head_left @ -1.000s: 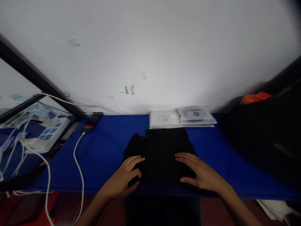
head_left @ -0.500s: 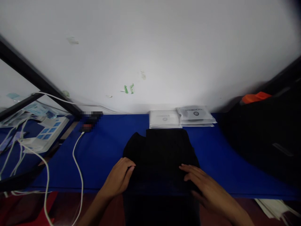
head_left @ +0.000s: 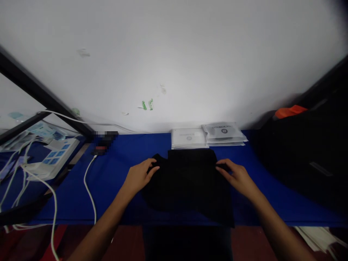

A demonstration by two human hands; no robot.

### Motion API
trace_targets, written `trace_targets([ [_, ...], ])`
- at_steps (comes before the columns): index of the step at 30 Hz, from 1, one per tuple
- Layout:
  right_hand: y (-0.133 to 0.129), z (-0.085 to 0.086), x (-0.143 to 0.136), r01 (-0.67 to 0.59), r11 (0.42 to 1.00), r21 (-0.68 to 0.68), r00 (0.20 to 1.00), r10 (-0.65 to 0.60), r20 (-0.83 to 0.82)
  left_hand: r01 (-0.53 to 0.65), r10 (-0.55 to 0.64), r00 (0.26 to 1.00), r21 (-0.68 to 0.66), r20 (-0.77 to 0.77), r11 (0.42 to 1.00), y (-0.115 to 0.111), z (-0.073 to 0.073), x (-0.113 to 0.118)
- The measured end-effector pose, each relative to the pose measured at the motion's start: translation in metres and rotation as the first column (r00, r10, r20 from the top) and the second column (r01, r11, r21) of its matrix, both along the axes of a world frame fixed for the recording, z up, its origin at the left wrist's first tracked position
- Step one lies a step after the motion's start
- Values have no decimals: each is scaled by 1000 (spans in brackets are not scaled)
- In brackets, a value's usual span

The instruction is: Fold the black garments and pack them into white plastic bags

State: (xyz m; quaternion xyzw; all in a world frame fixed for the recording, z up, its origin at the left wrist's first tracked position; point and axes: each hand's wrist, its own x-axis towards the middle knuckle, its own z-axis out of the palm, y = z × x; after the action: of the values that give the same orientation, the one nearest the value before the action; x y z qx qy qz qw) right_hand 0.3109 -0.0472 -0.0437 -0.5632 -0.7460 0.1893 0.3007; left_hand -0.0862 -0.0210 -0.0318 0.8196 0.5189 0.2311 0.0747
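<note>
A black cloth (head_left: 187,181) lies on the blue table, its lower right corner reaching the front edge. My left hand (head_left: 140,175) pinches the cloth at its upper left side, thumb and fingers close together. At the upper right side, my right hand (head_left: 236,175) has thumb and fingertips on the cloth's edge in a pinch. Just behind the cloth sit a white packet stack (head_left: 189,137) and, to its right, frosted printed bags (head_left: 224,132).
A large black bag (head_left: 296,163) with an orange piece (head_left: 290,111) stands at the right. On the left are a white power strip (head_left: 57,157), white cables (head_left: 88,188) and a blurred-out dark device (head_left: 104,143). A white wall (head_left: 190,65) rises behind the blue table (head_left: 114,192).
Both hands have moved away from me to the cloth's upper sides and now pinch it. The cloth's lower part has shifted, its right corner spread out near the table's front edge.
</note>
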Motion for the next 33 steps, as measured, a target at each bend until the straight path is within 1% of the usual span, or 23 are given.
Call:
trace_targets([
  [2,21,-1,-2,9,993,115,999,-15,48,-86,88,990,25,-111,996,18,8,14],
  [3,31,-2,-4,2,985,172,997,-15,73,-99,101,985,21,-139,995,27,11,23],
  [5,49,-3,-8,-18,968,249,988,-21,154,-77,72,986,-27,-152,997,43,12,38],
  [7,64,-5,-13,-40,964,263,960,-36,277,-40,25,984,-83,-174,996,58,8,51],
  [9,73,-9,-16,-69,967,244,920,-33,390,-7,-14,981,-109,-194,994,68,1,60],
  [11,77,-12,-17,-103,966,238,899,-12,437,16,-36,980,-101,-195,995,73,-3,64],
  [12,76,-13,-17,-113,962,248,902,-6,432,18,-36,981,-94,-191,995,72,-3,65],
  [15,63,-7,-14,-133,949,287,947,36,320,44,-48,992,-36,-118,998,59,4,61],
  [17,47,0,-10,-174,945,278,971,117,210,112,-111,993,34,-33,993,41,12,57],
  [19,27,6,-6,-227,949,220,972,208,109,192,-194,981,76,9,978,19,19,53],
  [20,17,9,-4,-246,953,175,969,239,65,224,-224,975,54,-7,973,7,22,51],
  [22,-1,10,0,-289,954,80,957,289,12,319,-321,946,-64,-36,946,-12,24,48],
  [24,-13,8,2,-329,944,6,944,329,10,396,-405,914,-188,-7,899,-22,22,44],
  [25,-17,8,2,-345,938,-16,938,346,14,410,-414,910,-220,32,885,-22,19,41],
  [26,-19,7,1,-356,934,-24,934,357,9,393,-386,919,-219,77,893,-19,15,37],
  [27,-20,6,0,-360,933,-22,933,360,-7,337,-320,940,-189,116,922,-14,10,32],
  [28,-19,6,-1,-355,935,-10,934,355,-33,248,-229,963,-142,140,958,-6,5,27],
  [29,-17,5,-3,-341,940,12,938,341,-66,134,-120,982,-87,149,987,3,-1,22],
  [30,-15,5,-5,-318,947,38,943,320,-96,24,-18,991,-43,136,999,13,-7,17],
  [31,-12,4,-8,-287,956,64,949,293,-120,-57,59,992,-24,110,998,22,-12,12],
  [32,-8,3,-10,-252,963,90,955,263,-136,-102,104,991,-28,84,994,31,-17,8],
  [33,-5,2,-13,-222,969,113,960,237,-147,-109,112,992,-46,64,993,37,-20,5],
])
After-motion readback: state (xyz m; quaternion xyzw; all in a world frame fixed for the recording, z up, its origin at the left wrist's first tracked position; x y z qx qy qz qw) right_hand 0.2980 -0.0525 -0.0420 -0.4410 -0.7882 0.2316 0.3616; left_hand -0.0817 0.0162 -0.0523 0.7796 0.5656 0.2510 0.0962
